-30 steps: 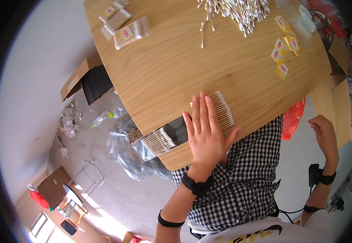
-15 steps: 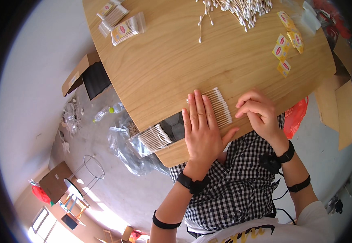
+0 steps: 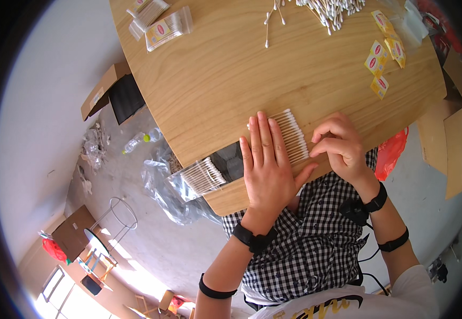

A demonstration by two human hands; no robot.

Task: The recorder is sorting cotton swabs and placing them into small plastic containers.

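Observation:
A row of white-tipped cotton swabs lies side by side near the table's front edge. My left hand rests flat on that row, its fingers stretched out and the thumb apart, hiding part of it. To the right, my right hand is loosely curled with gaps between the bent fingers, its fingertips beside the row's right-hand tips. I see nothing held in it. Left of my left hand lies a dark grey pad, next to a clear plastic bag with cotton swabs in it at the table corner.
A loose pile of swabs lies at the far side of the wooden table. Yellow-and-white cards are at the far right, filled swab packs at the far left. Cardboard boxes and a red bag stand beyond the right edge.
The view has shifted slightly, so the table's things sit a little higher and further right. My right fingertips are now closer to the swab ends; my left hand stays flat.

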